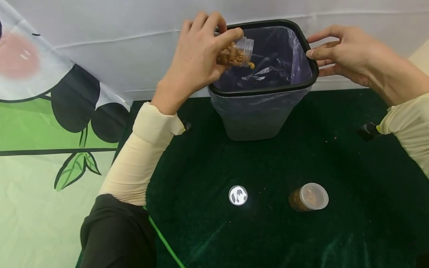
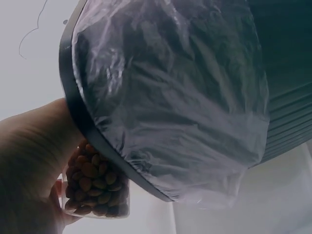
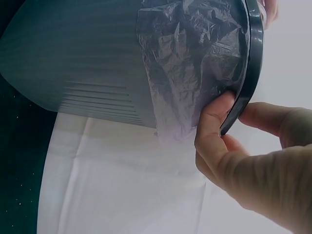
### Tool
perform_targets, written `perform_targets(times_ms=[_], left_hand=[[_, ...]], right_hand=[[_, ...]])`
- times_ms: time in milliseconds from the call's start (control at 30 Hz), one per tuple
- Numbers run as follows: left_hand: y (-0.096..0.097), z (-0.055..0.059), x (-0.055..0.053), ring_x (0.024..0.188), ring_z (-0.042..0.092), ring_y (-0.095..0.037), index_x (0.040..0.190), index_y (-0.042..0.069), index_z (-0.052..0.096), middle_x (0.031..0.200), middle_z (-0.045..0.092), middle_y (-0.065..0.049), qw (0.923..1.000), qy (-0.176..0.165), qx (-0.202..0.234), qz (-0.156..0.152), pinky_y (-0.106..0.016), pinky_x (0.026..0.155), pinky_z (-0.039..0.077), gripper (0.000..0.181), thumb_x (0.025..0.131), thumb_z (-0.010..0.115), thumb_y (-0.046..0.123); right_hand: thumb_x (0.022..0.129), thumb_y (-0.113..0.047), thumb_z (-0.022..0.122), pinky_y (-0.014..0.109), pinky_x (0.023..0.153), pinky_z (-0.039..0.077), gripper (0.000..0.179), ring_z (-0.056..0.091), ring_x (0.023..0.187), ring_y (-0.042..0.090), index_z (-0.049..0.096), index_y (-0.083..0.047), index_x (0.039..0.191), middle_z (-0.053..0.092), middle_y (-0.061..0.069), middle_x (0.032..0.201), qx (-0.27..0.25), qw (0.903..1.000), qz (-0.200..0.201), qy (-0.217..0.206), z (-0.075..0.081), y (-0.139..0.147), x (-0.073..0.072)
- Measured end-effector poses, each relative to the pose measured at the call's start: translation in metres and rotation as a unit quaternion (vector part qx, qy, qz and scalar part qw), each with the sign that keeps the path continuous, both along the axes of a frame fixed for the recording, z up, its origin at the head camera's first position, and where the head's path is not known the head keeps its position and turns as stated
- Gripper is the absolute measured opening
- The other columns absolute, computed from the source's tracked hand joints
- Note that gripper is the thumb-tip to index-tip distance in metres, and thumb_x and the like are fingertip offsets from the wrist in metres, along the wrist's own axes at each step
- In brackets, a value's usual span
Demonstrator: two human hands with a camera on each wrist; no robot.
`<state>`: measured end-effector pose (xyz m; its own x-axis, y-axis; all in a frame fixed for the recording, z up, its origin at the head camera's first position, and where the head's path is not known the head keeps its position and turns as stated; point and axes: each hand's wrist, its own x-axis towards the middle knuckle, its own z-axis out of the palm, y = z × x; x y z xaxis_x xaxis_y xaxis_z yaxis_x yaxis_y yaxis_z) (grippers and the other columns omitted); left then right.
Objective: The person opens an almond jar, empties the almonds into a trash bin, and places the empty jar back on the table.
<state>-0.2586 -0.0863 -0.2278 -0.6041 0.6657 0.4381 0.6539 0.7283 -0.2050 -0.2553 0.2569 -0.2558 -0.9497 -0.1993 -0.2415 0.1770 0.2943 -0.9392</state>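
Observation:
My left hand (image 1: 197, 56) grips a clear plastic jar (image 1: 247, 52) of brown nuts (image 1: 231, 55), tipped sideways over the lined trash can (image 1: 256, 123). One nut sits right at the jar's mouth. In the left wrist view, the packed nuts (image 2: 92, 180) show through the jar wall behind the can's rim. My right hand (image 1: 355, 56) is at the can's right side. There, in the right wrist view, thumb and fingers pinch the black rim (image 3: 253, 58) over the liner bag (image 3: 180, 63). Inside the can the liner (image 1: 268, 70) lies crumpled.
On the dark green cloth (image 1: 201, 230) lies a small round lid-like disc (image 1: 238, 195) with a shiny face. A second jar (image 1: 298, 201) with a translucent lid stands to its right. White fabric (image 1: 134, 22) hangs behind the can; a printed cartoon cloth (image 1: 33, 123) is at left.

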Motion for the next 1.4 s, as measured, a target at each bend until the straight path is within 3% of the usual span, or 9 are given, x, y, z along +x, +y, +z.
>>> perform_targets(times_ms=[300,533,1033,1400], left_hand=[[0.0015,-0.0018,0.0011,0.117,0.044,-0.033,0.141,0.029,0.051,0.127,0.052,-0.013,0.9999,0.011,-0.006,-0.009,-0.052,0.101,0.035,0.049,0.094,0.062,0.020],[0.0045,-0.0017,0.0006,0.116,0.044,-0.033,0.140,0.029,0.052,0.127,0.053,-0.013,0.9996,0.023,-0.007,-0.015,-0.051,0.103,0.034,0.050,0.094,0.052,0.010],[0.0039,-0.0033,-0.0023,0.116,0.044,-0.033,0.138,0.029,0.054,0.126,0.053,-0.013,0.9991,0.035,-0.005,-0.024,-0.051,0.105,0.033,0.045,0.098,0.045,0.011],[0.0058,-0.0029,-0.0044,0.118,0.045,-0.032,0.138,0.030,0.054,0.126,0.054,-0.012,0.9988,0.041,-0.011,-0.024,-0.050,0.106,0.033,0.044,0.097,0.050,0.013]], right_hand=[[0.093,-0.019,0.066,0.024,0.069,0.058,0.062,0.061,0.095,0.014,0.036,-0.022,0.146,0.049,-0.001,0.120,-0.003,1.0000,-0.005,-0.006,0.0022,-0.0046,0.0016],[0.093,-0.019,0.066,0.023,0.069,0.057,0.062,0.060,0.095,0.014,0.036,-0.022,0.146,0.049,-0.002,0.120,-0.006,0.9999,-0.009,-0.001,0.0016,-0.0014,0.0032],[0.093,-0.022,0.065,0.023,0.071,0.057,0.066,0.057,0.100,0.016,0.032,-0.023,0.150,0.048,-0.004,0.122,0.001,0.9999,-0.012,-0.010,0.0019,-0.0069,0.0011],[0.093,-0.023,0.065,0.023,0.071,0.057,0.066,0.057,0.100,0.016,0.032,-0.024,0.151,0.048,-0.005,0.121,0.009,0.9998,-0.015,-0.011,0.0012,-0.0082,-0.0007]])
